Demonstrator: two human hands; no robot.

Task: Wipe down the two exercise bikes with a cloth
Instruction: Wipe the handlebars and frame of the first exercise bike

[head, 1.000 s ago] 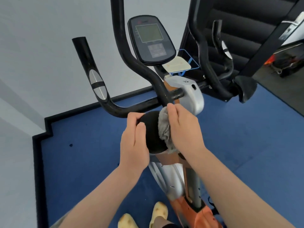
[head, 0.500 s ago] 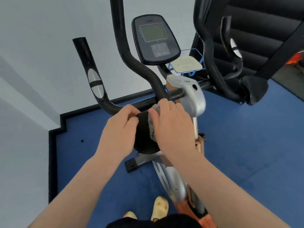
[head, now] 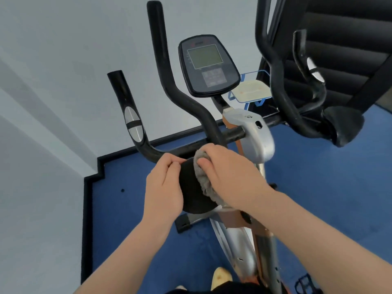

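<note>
Handlebars (head: 169,81) and console (head: 209,64) rise behind hands — blue floor (head: 318,187) below.

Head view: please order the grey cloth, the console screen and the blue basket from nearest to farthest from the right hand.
1. Grey cloth, under the right hand.
2. Console screen, above, centre.
3. Blue basket, upper right, behind the console.

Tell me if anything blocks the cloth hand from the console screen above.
The right hand presses the grey cloth on a black round pad. The black handlebar crossbar lies between it and the console; nothing else visible does.
</note>
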